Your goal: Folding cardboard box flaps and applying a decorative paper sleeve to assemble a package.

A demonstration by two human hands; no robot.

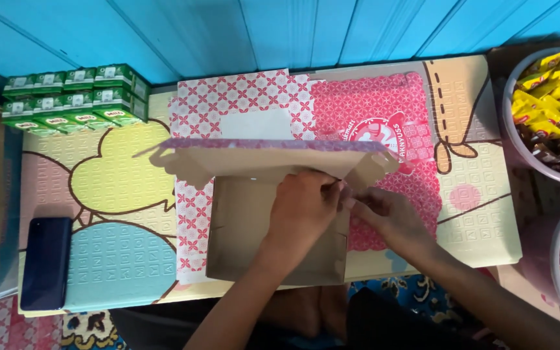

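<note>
Your left hand (303,207) curls its fingers over the right wall of the cardboard box (244,227), gripping the edge. Your right hand (387,214) pinches a side flap of the box at that same corner (fingertips nearly touching the left hand). The box sits half-folded on the patterned play mat (111,214), over flat pink box sheets (384,116). Green drink cartons (76,97) stand far left; a dark phone (45,262) lies near left.
</note>
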